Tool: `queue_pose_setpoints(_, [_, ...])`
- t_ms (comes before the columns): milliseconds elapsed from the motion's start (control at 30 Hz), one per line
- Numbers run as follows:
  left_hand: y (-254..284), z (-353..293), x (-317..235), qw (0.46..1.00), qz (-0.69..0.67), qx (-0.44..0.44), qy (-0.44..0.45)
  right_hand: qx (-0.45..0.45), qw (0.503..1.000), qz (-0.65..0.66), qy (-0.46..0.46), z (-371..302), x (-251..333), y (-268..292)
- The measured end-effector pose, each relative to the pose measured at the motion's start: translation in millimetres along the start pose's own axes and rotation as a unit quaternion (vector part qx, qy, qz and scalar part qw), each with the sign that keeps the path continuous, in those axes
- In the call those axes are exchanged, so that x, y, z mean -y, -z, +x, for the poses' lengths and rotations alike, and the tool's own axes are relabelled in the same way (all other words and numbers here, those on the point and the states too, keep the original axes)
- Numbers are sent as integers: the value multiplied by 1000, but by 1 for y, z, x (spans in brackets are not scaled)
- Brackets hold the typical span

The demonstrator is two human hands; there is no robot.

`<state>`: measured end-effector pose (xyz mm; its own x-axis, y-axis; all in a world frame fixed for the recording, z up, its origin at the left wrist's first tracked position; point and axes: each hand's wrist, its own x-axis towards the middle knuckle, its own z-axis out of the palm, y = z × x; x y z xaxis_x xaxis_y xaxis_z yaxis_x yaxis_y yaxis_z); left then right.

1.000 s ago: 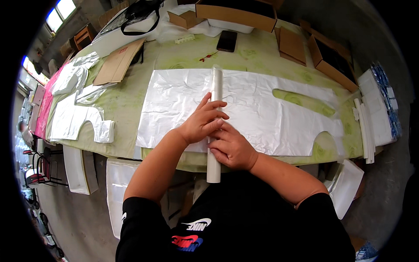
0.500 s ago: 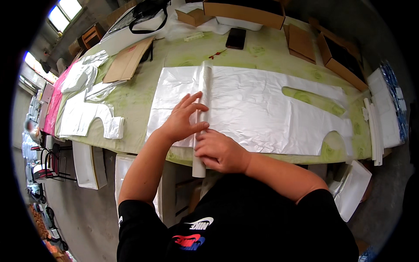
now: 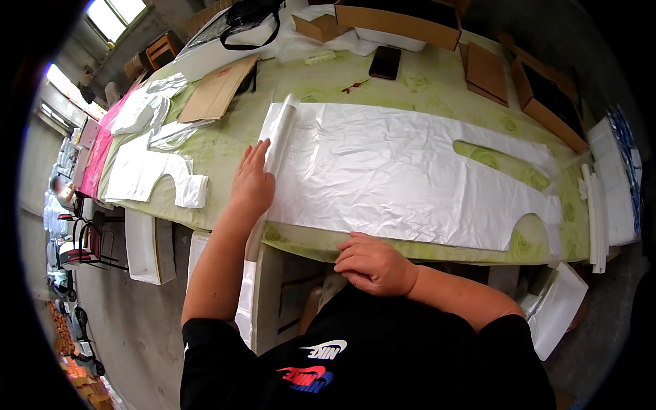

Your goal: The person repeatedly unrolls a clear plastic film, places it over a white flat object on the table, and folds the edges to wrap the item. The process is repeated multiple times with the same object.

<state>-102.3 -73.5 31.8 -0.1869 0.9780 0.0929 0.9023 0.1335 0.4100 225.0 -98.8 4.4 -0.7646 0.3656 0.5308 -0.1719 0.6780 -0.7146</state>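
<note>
A thin white plastic sheet (image 3: 383, 178) shaped like a disposable apron lies spread over the table, with a long slot and a curved cut-out at its right end. Across its left end lies a white tube (image 3: 281, 137), slanting and reaching past the near table edge. My left hand (image 3: 253, 181) rests against the tube's left side, fingers stretched out and close together. At the near table edge, my right hand (image 3: 374, 265) is apart from the tube. Its fingers are loosely bent, and nothing shows in them.
More white plastic pieces (image 3: 140, 171) lie at left beside a cardboard flap (image 3: 219, 89). A phone (image 3: 385, 63) and cardboard boxes (image 3: 403, 26) are at the far side. White tubes (image 3: 594, 219) lie at right. The green patterned tablecloth (image 3: 307, 78) covers the table.
The tube has moved left to the sheet's left end and now slants. My left hand moved left with it; my right hand came off the tube and moved right and nearer to me.
</note>
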Motion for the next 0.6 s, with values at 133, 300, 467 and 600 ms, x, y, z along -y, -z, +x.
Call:
queue_pose_setpoints(133, [-12, -8, -21, 978, 190, 34, 78, 2, 1000, -7, 4, 0, 4, 1])
queue_pose_setpoints(300, [6, 7, 25, 975, 144, 4, 170, -13, 1000, 15, 12, -4, 1, 1])
queue_pose_setpoints(467, [19, 17, 64, 984, -75, -21, 162, -31, 999, 41, -4, -8, 5, 6])
queue_pose_setpoints(600, [8, -4, -13, 857, -480, -7, 189, -55, 995, -2, -88, -8, 9, 4])
